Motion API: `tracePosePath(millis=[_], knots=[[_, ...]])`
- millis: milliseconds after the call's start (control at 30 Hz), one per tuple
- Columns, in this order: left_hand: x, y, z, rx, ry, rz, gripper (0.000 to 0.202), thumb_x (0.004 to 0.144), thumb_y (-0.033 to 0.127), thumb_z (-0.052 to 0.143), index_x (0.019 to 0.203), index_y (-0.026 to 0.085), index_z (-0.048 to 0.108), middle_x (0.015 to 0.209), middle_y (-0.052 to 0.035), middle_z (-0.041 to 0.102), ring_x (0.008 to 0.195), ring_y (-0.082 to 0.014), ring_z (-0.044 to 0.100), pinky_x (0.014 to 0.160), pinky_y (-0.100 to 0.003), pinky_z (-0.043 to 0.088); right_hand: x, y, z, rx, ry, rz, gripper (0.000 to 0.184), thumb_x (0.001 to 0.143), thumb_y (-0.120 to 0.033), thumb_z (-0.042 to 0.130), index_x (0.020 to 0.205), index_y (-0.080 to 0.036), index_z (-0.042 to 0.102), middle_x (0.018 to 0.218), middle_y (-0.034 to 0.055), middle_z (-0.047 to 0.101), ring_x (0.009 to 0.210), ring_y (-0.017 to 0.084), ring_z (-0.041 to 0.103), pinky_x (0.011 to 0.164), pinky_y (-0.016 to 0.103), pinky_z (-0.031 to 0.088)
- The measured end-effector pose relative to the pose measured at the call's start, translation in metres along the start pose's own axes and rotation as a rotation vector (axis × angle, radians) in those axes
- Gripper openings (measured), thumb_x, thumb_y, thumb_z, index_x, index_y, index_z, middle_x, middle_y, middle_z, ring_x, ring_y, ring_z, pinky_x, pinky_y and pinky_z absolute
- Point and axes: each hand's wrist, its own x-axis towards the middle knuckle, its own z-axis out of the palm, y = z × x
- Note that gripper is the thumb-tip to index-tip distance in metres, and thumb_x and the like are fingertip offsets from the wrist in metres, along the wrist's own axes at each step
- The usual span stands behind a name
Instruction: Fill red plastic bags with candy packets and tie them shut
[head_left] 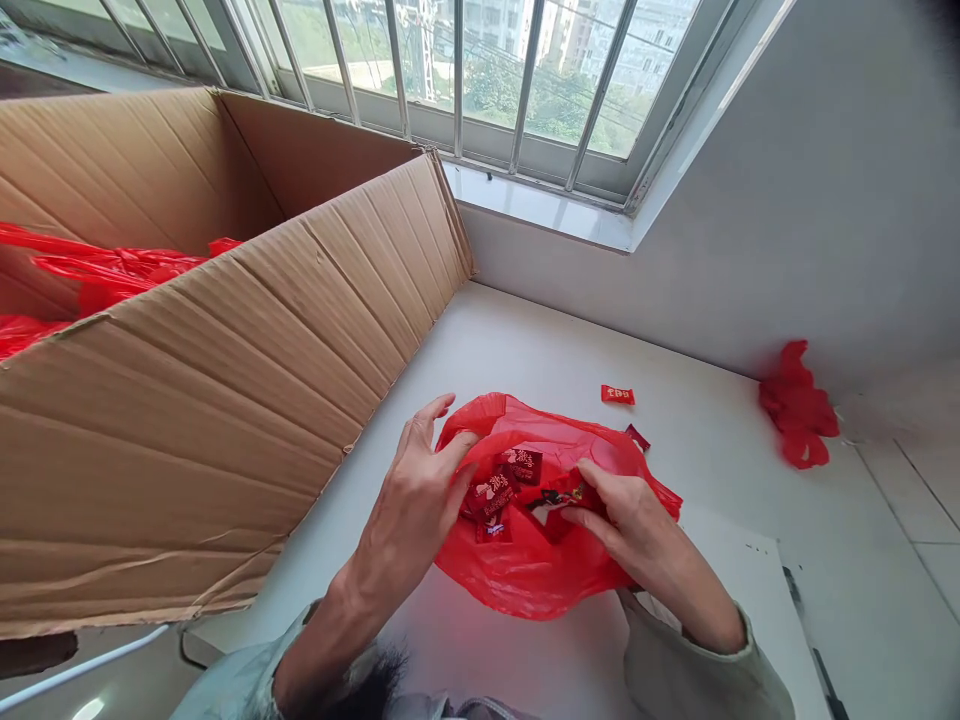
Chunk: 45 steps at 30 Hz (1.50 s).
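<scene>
Red bag (517, 582) lower centre of frame, mouth open; left hand (411, 485) spread at left rim, cannot tell if gripping; right hand (634, 512) pinching patterned packet (561, 496) inside; best keep rim wide, pinch light, film unsnagged

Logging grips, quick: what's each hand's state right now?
Left hand: partly open, at the edge of the bag.
Right hand: closed on a packet.
</scene>
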Motion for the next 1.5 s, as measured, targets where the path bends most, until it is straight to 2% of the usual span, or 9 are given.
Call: tracePosePath(millis=[167, 300, 467, 567, 700, 900, 1167, 1367, 1500], knots=[[-0.007, 0.023, -0.015, -0.108, 0.216, 0.265, 0.029, 0.089, 0.003, 0.054, 0.108, 0.023, 0.062, 0.103, -0.0038, 0.061, 0.097, -0.016, 0.057, 0.086, -0.028, 0.051, 0.001, 0.0, -0.002, 0.02, 0.209, 0.139, 0.02, 0.084, -0.035, 0.06, 0.099, -0.024, 0.054, 0.06, -0.0063, 0.051, 0.049, 0.013, 0.042, 0.048, 0.025, 0.036], [-0.007, 0.029, -0.017, -0.295, -0.006, 0.151, 0.024, 0.092, 0.009, 0.053, 0.107, 0.025, 0.063, 0.096, 0.0012, 0.064, 0.081, -0.0089, 0.063, 0.072, -0.017, 0.051, -0.001, -0.01, -0.005, 0.125, 0.235, 0.184, 0.019, 0.086, -0.039, 0.057, 0.097, -0.024, 0.055, 0.065, -0.0048, 0.053, 0.053, 0.012, 0.042, 0.051, 0.024, 0.037], [-0.003, 0.027, -0.004, -0.444, -0.274, -0.169, 0.034, 0.089, 0.035, 0.063, 0.122, 0.03, 0.055, 0.113, 0.0015, 0.066, 0.098, -0.0159, 0.063, 0.087, -0.027, 0.05, -0.003, -0.018, -0.008, 0.329, 0.178, 0.131, 0.023, 0.087, -0.043, 0.057, 0.098, -0.022, 0.056, 0.079, -0.0015, 0.061, 0.064, 0.013, 0.05, 0.056, 0.023, 0.039], [-0.003, 0.026, 0.003, -0.604, -0.386, -0.234, 0.03, 0.087, 0.038, 0.064, 0.114, 0.026, 0.058, 0.103, 0.0017, 0.067, 0.093, -0.0168, 0.062, 0.079, -0.026, 0.049, -0.002, -0.019, -0.006, 0.449, 0.109, 0.057, 0.027, 0.09, -0.047, 0.053, 0.098, -0.021, 0.057, 0.077, -0.0024, 0.057, 0.063, 0.012, 0.047, 0.055, 0.022, 0.037], [-0.003, 0.026, 0.007, -0.704, -0.437, -0.266, 0.012, 0.085, 0.029, 0.065, 0.091, 0.02, 0.059, 0.078, 0.0048, 0.058, 0.071, -0.0125, 0.051, 0.064, -0.023, 0.04, 0.001, -0.021, -0.002, 0.512, 0.074, 0.034, 0.028, 0.092, -0.047, 0.05, 0.091, -0.02, 0.057, 0.072, -0.0036, 0.051, 0.06, 0.01, 0.042, 0.055, 0.022, 0.035], [-0.005, 0.028, 0.01, -0.774, -0.507, -0.273, 0.015, 0.081, 0.026, 0.068, 0.083, 0.02, 0.055, 0.074, 0.0059, 0.053, 0.068, -0.0113, 0.047, 0.062, -0.022, 0.038, -0.003, -0.023, -0.006, 0.592, 0.022, 0.056, 0.026, 0.091, -0.044, 0.051, 0.099, -0.02, 0.059, 0.079, -0.0008, 0.057, 0.071, 0.013, 0.054, 0.062, 0.023, 0.043], [-0.024, 0.014, -0.007, -0.394, -0.519, -0.17, 0.026, 0.096, 0.023, 0.043, 0.119, 0.03, 0.054, 0.114, 0.001, 0.064, 0.107, -0.018, 0.059, 0.091, -0.028, 0.045, -0.001, -0.011, -0.007, 0.237, 0.2, 0.197, 0.023, 0.09, -0.043, 0.052, 0.087, -0.021, 0.058, 0.069, -0.0023, 0.056, 0.061, 0.013, 0.048, 0.058, 0.024, 0.039], [-0.004, 0.02, -0.012, -0.225, -0.463, -0.153, 0.028, 0.099, 0.026, 0.032, 0.092, 0.024, 0.059, 0.088, -0.001, 0.066, 0.077, -0.0168, 0.063, 0.067, -0.026, 0.047, 0.01, -0.024, 0.008, 0.176, 0.206, 0.174, 0.017, 0.094, -0.034, 0.048, 0.101, -0.024, 0.06, 0.071, -0.0048, 0.062, 0.055, 0.011, 0.051, 0.056, 0.023, 0.038], [0.003, 0.012, -0.001, -0.114, -0.463, -0.142, 0.028, 0.098, 0.024, 0.032, 0.091, 0.023, 0.058, 0.083, -0.0006, 0.064, 0.068, -0.0166, 0.058, 0.062, -0.028, 0.041, 0.012, -0.021, 0.016, -0.279, 0.139, 0.311, 0.011, 0.09, -0.023, 0.053, 0.097, -0.02, 0.061, 0.071, 0.0005, 0.066, 0.065, 0.017, 0.062, 0.058, 0.025, 0.041]])
